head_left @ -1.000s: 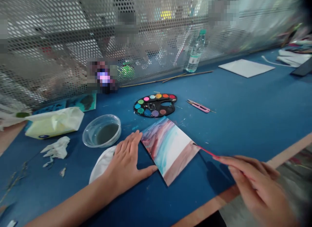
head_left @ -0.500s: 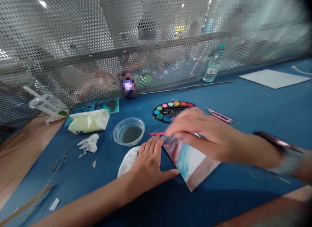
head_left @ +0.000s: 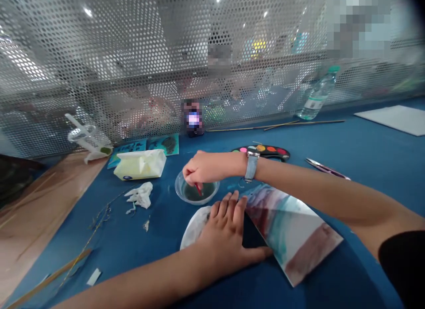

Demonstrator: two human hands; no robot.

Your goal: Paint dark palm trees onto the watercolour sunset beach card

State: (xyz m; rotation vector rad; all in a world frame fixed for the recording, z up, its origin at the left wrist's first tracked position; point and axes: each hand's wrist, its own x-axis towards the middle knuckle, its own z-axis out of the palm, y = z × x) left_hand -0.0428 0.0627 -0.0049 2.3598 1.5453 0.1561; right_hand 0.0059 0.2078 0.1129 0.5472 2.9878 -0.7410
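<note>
At the tip of the left hand's (head_left: pixel 229 238) outstretched thumb lies one painting (head_left: pixel 295 233), flat on the blue table (head_left: pixel 166 220). Its colours run in slanting bands: dark red and purple at the far end, then streaks of teal, a pale strip, and a dusty brown band at the end farthest from those fingers. The left fingers lie flat and slightly parted, the thumb held well out. Partly covered by that same hand is one white plate (head_left: pixel 192 227).

Just beyond the left fingertips stands one clear bowl (head_left: pixel 179 191) of murky grey water. Over it, the right hand (head_left: pixel 206 169) pinches one red brush (head_left: pixel 198 188); its tip seems to be in the water, though the hand hides much of it.

Left of the right fingers are one crumpled tissue (head_left: pixel 141 195) and one tissue pack (head_left: pixel 141 164). Behind the right wrist, half hidden, sits one black palette (head_left: pixel 271 149). Farthest from both sets of fingers are two thin sticks (head_left: pixel 239 128) and one green-capped bottle (head_left: pixel 315 98).
</note>
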